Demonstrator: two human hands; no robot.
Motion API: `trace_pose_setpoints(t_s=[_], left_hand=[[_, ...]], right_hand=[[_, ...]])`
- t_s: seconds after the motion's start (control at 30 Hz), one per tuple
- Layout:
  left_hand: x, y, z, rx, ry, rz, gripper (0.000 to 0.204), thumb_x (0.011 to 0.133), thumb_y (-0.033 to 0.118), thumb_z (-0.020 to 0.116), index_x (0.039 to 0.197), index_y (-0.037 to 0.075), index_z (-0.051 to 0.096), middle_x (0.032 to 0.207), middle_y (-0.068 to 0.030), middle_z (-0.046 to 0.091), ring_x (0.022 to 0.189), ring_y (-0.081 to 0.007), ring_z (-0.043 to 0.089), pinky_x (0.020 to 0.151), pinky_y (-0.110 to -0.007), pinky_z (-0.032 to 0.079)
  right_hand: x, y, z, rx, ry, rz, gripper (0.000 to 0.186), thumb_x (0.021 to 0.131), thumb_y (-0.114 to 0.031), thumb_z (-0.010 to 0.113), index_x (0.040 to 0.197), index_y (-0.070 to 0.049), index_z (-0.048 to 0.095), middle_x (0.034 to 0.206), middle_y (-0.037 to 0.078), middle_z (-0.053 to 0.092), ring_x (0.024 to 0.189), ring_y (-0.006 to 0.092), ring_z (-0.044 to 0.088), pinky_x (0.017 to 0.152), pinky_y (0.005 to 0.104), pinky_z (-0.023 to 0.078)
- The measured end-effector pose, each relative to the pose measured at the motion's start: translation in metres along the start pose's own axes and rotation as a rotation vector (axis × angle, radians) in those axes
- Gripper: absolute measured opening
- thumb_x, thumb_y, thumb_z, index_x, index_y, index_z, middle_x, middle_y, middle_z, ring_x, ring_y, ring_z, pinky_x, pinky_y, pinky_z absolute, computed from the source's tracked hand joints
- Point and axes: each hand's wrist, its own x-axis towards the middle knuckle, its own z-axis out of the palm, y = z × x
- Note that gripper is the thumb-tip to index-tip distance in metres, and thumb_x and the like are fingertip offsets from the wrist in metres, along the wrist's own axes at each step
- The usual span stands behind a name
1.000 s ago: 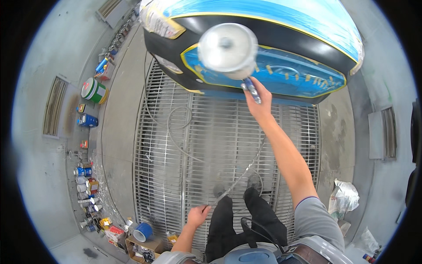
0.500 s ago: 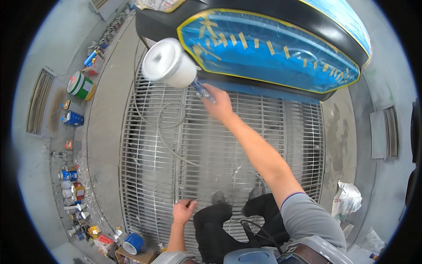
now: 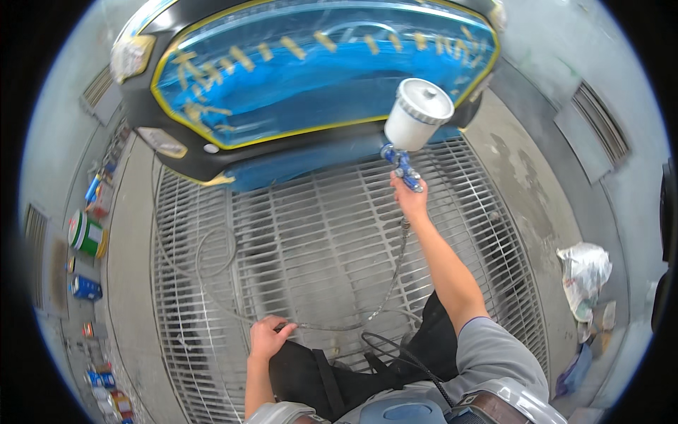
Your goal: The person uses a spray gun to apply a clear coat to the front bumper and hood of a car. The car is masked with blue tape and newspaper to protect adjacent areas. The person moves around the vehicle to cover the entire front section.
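My right hand (image 3: 409, 198) is closed round the handle of a blue spray gun (image 3: 401, 161), held out at arm's length. A white paint cup (image 3: 418, 116) with a lid sits on top of the gun. Past it stands a black car bumper (image 3: 275, 141), its large opening covered by blue masking film (image 3: 296, 92) edged in yellow tape. From the gun's handle the air hose (image 3: 395, 272) hangs down and curves back to my left hand (image 3: 268, 338), whose fingers are closed on it in front of my thigh.
Metal floor grating (image 3: 304, 247) lies underfoot, and the hose (image 3: 201, 258) loops across it at left. Along the left wall stand several paint cans, among them a green and white bucket (image 3: 86, 234). Crumpled plastic sheeting (image 3: 585, 272) lies on the floor at right.
My right hand has swung the spray gun rightward along the bumper, and the cup now stands more upright. The view has turned, so the bumper appears further left. My left hand still holds the hose.
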Motion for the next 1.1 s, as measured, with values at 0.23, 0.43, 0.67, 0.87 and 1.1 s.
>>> trace_pose_setpoints(t_s=[0.23,0.43,0.67,0.87,1.1], left_hand=[[0.048,0.039,0.068,0.065,-0.11,0.158,0.036,0.082,0.039,0.09,0.093,0.006,0.082,0.09,-0.0111,0.079,0.079,-0.0314,0.075,0.071,-0.039,0.058],[0.055,0.081,0.094,0.054,-0.192,0.14,0.033,0.08,0.032,0.092,0.096,0.005,0.081,0.089,-0.012,0.077,0.078,-0.0308,0.073,0.072,-0.039,0.057],[0.047,0.1,0.103,0.123,0.032,0.08,0.031,0.074,0.017,0.095,0.094,0.0,0.078,0.085,-0.0149,0.075,0.074,-0.0304,0.072,0.068,-0.037,0.056],[0.035,0.131,0.084,0.264,0.1,-0.056,0.024,0.07,0.003,0.089,0.087,-0.001,0.074,0.078,-0.0123,0.071,0.068,-0.0243,0.066,0.063,-0.035,0.05],[-0.007,0.106,0.067,0.268,0.117,-0.185,0.016,0.072,0.003,0.081,0.085,-0.003,0.073,0.077,-0.01,0.07,0.069,-0.0193,0.064,0.065,-0.033,0.05]], right_hand=[[0.066,0.037,-0.177,0.073,0.33,-0.084,0.023,0.096,-0.023,0.082,0.086,-0.006,0.071,0.07,0.0,0.066,0.048,0.0075,0.055,0.043,0.0251,0.041],[0.124,0.073,-0.263,0.23,0.454,-0.1,0.019,0.101,-0.025,0.076,0.098,-0.007,0.07,0.079,0.003,0.068,0.049,0.01,0.054,0.042,0.0276,0.042],[0.183,0.179,-0.294,0.62,0.666,-0.001,0.021,0.105,-0.033,0.072,0.101,-0.014,0.064,0.085,0.001,0.066,0.052,0.0123,0.053,0.044,0.0286,0.041],[0.165,0.249,-0.238,0.872,0.488,0.043,0.026,0.107,-0.04,0.069,0.117,-0.017,0.063,0.092,-0.001,0.062,0.059,0.0124,0.055,0.05,0.0288,0.043],[0.093,0.272,-0.145,0.777,0.177,-0.054,0.041,0.108,-0.032,0.068,0.138,-0.005,0.056,0.092,0.003,0.062,0.062,0.0109,0.054,0.053,0.0281,0.044]])
